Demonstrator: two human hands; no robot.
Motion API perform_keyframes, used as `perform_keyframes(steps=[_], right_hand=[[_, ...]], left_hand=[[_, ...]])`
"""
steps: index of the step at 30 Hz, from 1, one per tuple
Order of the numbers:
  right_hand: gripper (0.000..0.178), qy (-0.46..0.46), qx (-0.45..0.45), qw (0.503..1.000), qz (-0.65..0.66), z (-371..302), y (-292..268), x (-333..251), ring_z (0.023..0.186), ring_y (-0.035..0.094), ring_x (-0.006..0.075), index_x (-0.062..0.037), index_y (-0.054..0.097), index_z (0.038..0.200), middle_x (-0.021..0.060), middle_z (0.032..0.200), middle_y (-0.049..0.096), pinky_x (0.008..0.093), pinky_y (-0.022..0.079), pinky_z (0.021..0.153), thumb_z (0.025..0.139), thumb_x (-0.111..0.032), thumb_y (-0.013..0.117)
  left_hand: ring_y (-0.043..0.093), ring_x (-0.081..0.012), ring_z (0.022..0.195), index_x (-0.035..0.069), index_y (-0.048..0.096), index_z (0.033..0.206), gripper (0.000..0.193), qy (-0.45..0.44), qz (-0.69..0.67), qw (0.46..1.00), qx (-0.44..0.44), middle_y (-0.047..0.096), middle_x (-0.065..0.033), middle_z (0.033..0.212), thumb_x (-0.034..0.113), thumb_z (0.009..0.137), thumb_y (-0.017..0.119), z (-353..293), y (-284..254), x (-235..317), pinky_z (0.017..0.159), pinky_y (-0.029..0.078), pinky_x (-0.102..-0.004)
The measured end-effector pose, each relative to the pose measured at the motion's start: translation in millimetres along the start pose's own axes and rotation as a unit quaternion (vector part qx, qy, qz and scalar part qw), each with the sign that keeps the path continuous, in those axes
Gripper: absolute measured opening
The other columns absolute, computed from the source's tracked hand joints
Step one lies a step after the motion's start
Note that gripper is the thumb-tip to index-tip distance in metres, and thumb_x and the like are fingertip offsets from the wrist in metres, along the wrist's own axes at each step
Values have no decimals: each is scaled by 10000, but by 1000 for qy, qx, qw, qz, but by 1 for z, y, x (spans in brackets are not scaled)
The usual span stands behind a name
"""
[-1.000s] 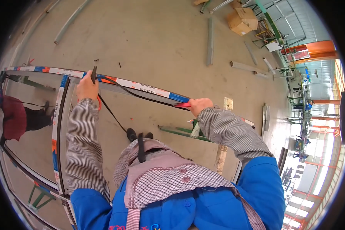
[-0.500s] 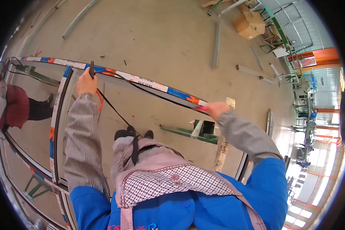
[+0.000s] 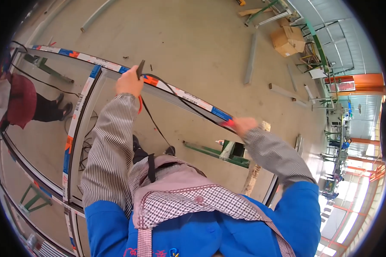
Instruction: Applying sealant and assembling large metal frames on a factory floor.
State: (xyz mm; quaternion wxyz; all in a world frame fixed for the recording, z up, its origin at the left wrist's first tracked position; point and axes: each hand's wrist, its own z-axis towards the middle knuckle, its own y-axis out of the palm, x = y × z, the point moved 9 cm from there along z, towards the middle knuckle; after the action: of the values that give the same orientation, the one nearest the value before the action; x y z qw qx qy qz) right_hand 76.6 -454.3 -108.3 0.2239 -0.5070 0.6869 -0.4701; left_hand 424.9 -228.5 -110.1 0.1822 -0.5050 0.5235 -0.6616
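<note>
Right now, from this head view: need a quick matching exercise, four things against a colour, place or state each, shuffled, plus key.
Things
1. Frame bar
2. Left hand
3. Cardboard box
4. Right hand

Colour, place or state
A. Blurred, closed around a small red thing
B. Brown, toward the upper right of the picture
C. Closed on a dark-tipped tool
D. Covered in blue, white and orange

Pairs: 1-D, 2-C, 3-B, 4-A
</note>
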Motion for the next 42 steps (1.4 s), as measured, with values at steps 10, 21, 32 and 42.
perform_keyframes(steps=[10, 21, 32, 42], right_hand=[[236, -60, 59, 996, 30, 109, -64, -154, 726, 621, 278, -88, 626, 786, 119, 750, 632, 399, 486, 634, 793, -310, 545], [205, -41, 92, 995, -18, 176, -103, -237, 679, 625, 261, -94, 610, 780, 92, 709, 632, 389, 486, 588, 793, -287, 543], [260, -36, 11, 998, -48, 195, -144, -285, 747, 636, 247, -83, 637, 820, 88, 752, 648, 367, 500, 658, 780, -334, 580], [287, -45, 68, 997, 17, 217, -150, -316, 732, 626, 273, -81, 620, 792, 107, 750, 640, 390, 495, 645, 775, -366, 587]], left_hand=[[610, -332, 805, 150, 516, 962, 221, 54, 134, 989, -10, 620, -129, 860, 110, 746, 536, 42, -48, -77, 666, 490, -447], [605, -330, 834, 117, 581, 1021, 287, -70, 93, 981, 155, 629, -151, 874, 231, 759, 550, 117, -254, -195, 717, 474, -434], [374, -41, 429, 91, 533, 853, 105, -149, -607, 769, -132, 506, 28, 640, 189, 827, 560, 68, -139, -202, 377, 308, -197], [365, -39, 423, 94, 508, 872, 75, -240, -680, 690, -65, 520, 13, 638, 146, 841, 552, 38, -62, -206, 361, 296, -185]])
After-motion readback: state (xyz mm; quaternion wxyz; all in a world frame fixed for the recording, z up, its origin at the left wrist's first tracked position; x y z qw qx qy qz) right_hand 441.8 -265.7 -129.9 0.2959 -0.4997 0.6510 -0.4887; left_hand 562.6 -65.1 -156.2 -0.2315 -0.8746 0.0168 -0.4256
